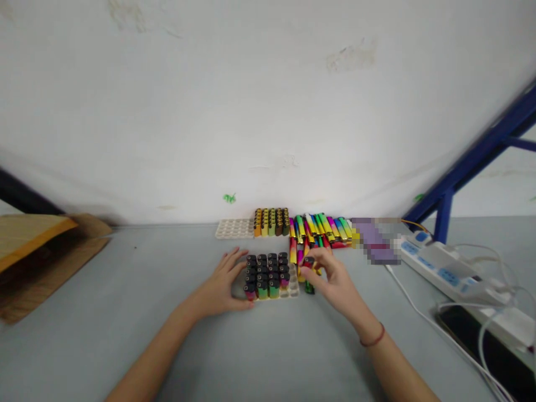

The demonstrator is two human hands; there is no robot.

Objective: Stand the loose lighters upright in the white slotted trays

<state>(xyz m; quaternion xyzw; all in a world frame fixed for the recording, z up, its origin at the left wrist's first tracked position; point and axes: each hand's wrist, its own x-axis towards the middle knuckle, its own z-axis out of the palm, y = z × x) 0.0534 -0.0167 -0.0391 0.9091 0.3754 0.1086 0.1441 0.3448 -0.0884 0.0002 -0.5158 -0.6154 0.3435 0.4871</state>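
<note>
The person's 2 hands are low in the middle of the grey table. The left hand lies against the left side of the near tray. Its fingers are spread and loose, not closed on anything. The thumb touches the tray's front corner.

The near tray is white. It holds lighters that stand up with black tops, packed tight in rows. Bare holes show along its right edge.

The right hand is at 3 o'clock from the near tray, just beside it. Its fingers are bent and pinch a lighter with a black top. The lighter is held upright, close to the tray's right edge. I cannot tell if the hand holds more than 1. A thin red band sits on that wrist.

At 1 o'clock from the near tray, a pile of lighters lies flat on the table. They are yellow, green, pink and red.

At 12 o'clock, a far tray sits by the white wall. Its right half holds standing lighters and its left half shows bare holes.

Far off at 3 o'clock lies a white power strip with white cables. Far off at 9 o'clock is a brown cardboard box. At 2 o'clock, a blue frame slants up past the wall.
</note>
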